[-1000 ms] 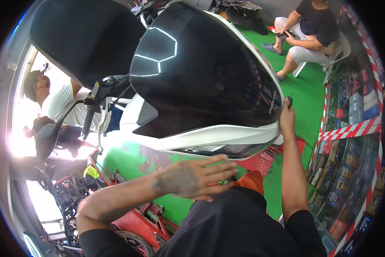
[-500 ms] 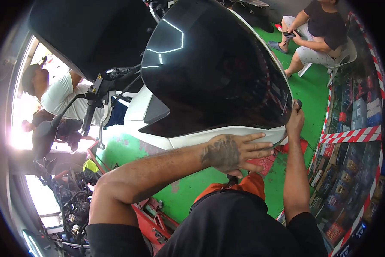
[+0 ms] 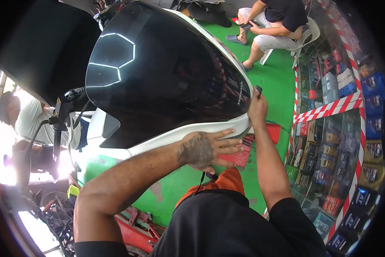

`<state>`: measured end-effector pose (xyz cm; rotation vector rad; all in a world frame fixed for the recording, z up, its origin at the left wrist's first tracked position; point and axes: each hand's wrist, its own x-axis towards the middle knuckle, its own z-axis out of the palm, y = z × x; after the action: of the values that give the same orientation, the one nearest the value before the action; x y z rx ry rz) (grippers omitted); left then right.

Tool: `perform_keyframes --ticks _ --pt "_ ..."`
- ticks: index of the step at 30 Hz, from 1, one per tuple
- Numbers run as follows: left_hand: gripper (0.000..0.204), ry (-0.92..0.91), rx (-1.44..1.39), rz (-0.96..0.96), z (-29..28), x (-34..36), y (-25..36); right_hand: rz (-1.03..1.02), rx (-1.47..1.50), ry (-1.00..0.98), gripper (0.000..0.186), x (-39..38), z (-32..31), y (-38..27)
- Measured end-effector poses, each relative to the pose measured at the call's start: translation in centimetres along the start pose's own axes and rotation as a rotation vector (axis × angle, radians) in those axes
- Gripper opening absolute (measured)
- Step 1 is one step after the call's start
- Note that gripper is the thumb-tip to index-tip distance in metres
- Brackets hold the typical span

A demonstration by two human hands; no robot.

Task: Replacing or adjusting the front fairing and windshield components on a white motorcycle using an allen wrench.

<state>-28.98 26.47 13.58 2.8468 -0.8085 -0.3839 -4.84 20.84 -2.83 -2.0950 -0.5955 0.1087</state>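
Note:
A large glossy dark windscreen [image 3: 166, 81], with a white body panel [image 3: 188, 129] along its near edge, fills the middle of the view on a motor scooter. My left hand [image 3: 207, 150] lies along the near side of the white panel, fingers stretched out and spread, nothing in them; how firmly it touches is unclear. At the narrow right end of the windscreen, my right hand [image 3: 258, 112] is closed. A short dark end [image 3: 258, 89] sticks up from its fingers; the rest is hidden by the hand.
Handlebar [image 3: 64, 115] and mirror stand at left, near a person in white [image 3: 29, 120]. A seated person [image 3: 282, 25] is at upper right. Glass display shelves [image 3: 325, 128] with striped tape line the right. Red metal frame [image 3: 136, 227] and a red mat [image 3: 271, 135] lie on the green floor.
The whole view has shifted, so the windscreen, hands and seated person appear farther left and more of the shelves shows. Both hands keep about the same places on the scooter.

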Motion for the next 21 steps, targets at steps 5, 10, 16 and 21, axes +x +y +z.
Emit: perform_keyframes --ticks 5,10,16,21 --pt "0.064 0.169 -0.027 -0.117 2.1 0.3 2.2 0.042 -0.049 -0.041 0.038 -0.9 -0.8 -1.8" --pt "0.054 0.302 -0.237 -0.364 5.2 0.6 10.4 0.061 -0.002 -0.067 0.041 -1.2 -0.5 -1.3" --pt "0.029 0.503 -0.522 -0.965 13.6 -3.3 19.7 -0.092 0.368 -0.045 0.051 -2.4 -3.8 6.6" --pt "0.025 0.528 -0.535 -1.095 12.7 -1.3 21.9 0.107 0.405 -0.308 0.057 -8.9 -11.2 15.6"
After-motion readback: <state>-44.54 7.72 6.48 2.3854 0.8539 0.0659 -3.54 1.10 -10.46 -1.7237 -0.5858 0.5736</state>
